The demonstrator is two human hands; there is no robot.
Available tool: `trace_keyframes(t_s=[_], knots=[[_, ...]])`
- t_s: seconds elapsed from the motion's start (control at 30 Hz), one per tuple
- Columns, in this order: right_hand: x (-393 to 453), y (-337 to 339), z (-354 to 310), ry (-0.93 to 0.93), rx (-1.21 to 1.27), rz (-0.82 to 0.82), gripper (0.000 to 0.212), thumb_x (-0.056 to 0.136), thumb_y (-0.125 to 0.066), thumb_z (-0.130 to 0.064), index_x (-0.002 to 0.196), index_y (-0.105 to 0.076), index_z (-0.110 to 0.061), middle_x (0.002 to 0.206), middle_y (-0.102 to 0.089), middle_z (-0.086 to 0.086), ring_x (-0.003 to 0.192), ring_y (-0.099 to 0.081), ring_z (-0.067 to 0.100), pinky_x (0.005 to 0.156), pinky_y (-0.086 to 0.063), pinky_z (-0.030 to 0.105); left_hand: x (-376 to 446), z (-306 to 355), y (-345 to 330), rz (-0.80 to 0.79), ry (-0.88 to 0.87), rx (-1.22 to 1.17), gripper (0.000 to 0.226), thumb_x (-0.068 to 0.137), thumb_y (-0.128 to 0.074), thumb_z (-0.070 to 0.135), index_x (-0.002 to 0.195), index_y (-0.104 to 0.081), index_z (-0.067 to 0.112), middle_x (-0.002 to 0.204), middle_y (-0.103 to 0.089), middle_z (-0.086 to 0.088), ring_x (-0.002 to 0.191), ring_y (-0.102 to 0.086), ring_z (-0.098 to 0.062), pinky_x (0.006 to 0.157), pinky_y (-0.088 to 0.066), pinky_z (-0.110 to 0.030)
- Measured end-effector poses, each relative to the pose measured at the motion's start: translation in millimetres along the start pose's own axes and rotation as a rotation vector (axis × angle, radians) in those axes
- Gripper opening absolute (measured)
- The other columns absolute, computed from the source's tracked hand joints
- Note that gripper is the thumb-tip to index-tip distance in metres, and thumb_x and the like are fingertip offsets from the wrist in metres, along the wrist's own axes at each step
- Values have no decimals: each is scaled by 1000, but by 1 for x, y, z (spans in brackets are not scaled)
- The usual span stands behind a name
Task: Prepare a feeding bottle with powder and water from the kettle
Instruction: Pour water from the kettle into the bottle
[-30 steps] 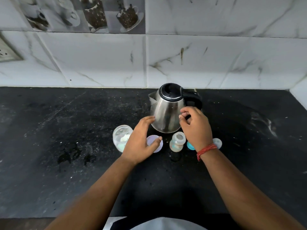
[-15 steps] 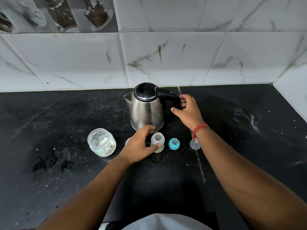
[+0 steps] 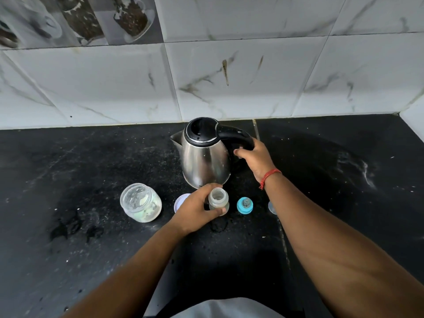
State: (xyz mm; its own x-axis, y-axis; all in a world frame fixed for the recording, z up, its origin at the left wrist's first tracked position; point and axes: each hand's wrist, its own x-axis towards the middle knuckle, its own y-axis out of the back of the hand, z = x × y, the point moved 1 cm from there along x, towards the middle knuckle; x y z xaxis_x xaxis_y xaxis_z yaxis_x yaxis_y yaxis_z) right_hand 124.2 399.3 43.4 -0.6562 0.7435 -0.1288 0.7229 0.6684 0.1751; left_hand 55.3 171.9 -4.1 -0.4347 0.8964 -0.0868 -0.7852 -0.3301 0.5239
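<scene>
A steel kettle (image 3: 204, 164) with a black lid and handle stands on the black counter (image 3: 91, 161). My right hand (image 3: 253, 158) is wrapped around its handle. Just in front of the kettle stands a small open feeding bottle (image 3: 218, 199), upright, and my left hand (image 3: 197, 208) grips it from the left. A blue teat ring (image 3: 244, 204) lies to the bottle's right. An open glass jar (image 3: 140, 205) with pale powder sits at the left.
A white jar lid (image 3: 180, 200) lies partly under my left hand. A clear cap (image 3: 271, 207) peeks out beside my right forearm. Tiled wall rises behind the kettle. The counter carries dust and dark wet marks at the left.
My right hand went from the kettle's body to its handle and closed on it. My left hand shifted right from the white lid onto the bottle.
</scene>
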Motion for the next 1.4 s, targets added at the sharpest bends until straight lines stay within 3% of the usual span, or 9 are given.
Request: trace_keyframes(t_s=[0.07,0.2,0.4,0.6,0.73,0.9,1.17,1.3,1.4], knots=[[2,-5,2,-6,82,50,34,79,-66,8,80,-68,-26,61,-67,-17,60,-61,-3,61,-48,14,-2,4,6,44,9,-15,56,76,-80,49,126,-55,52,122,-65,29,117,-62,2,98,-43,-12],[-7,-9,8,-9,199,144,36,74,-62,13,81,-70,-22,59,-66,-16,56,-59,-4,57,-48,14,-8,8,20,75,-12,-61,56,77,-82,44,129,-59,45,124,-68,20,119,-64,-7,106,-48,-33],[-19,-8,-29,70,350,235,33,69,-61,9,75,-68,-23,56,-63,-16,51,-56,-3,52,-45,13,-29,18,60,325,-51,-185,49,82,-85,25,124,-64,40,122,-70,12,116,-67,-12,100,-56,-36],[-32,13,-53,129,345,288,34,62,-62,1,70,-75,-30,59,-64,-16,57,-58,0,55,-47,16,-30,28,84,464,-69,-203,49,79,-82,29,117,-63,53,120,-65,16,117,-65,-12,101,-55,-38],[-52,25,-79,154,359,319,31,59,-63,-2,66,-73,-30,57,-59,-13,60,-55,9,62,-46,27,-30,46,101,535,-105,-142,46,80,-81,35,121,-63,45,119,-63,14,115,-63,-9,101,-54,-38],[-81,31,-107,210,301,332,31,58,-62,-2,65,-72,-31,53,-55,-17,51,-52,1,50,-44,16,-32,59,112,565,-97,-105,50,86,-84,25,131,-63,28,123,-63,3,118,-62,-16,106,-51,-46],[-119,33,-131,280,131,344,23,56,-61,-3,65,-67,-23,52,-51,-12,52,-48,9,46,-41,21,-50,72,115,579,-113,-90,49,87,-83,25,131,-62,29,123,-63,5,116,-61,-15,105,-50,-44],[-129,32,-135,312,20,359,20,56,-61,-8,75,-62,-11,57,-50,-5,56,-48,14,54,-39,29,-60,75,116,574,-137,-74,48,87,-83,23,131,-62,26,120,-63,3,115,-61,-16,104,-50,-42],[-136,33,-137,340,-110,376,17,57,-62,-13,74,-61,-13,54,-50,-8,56,-48,16,56,-39,32,-69,75,117,556,-131,-76,49,88,-82,22,132,-63,25,122,-63,2,116,-61,-17,104,-50,-42]])
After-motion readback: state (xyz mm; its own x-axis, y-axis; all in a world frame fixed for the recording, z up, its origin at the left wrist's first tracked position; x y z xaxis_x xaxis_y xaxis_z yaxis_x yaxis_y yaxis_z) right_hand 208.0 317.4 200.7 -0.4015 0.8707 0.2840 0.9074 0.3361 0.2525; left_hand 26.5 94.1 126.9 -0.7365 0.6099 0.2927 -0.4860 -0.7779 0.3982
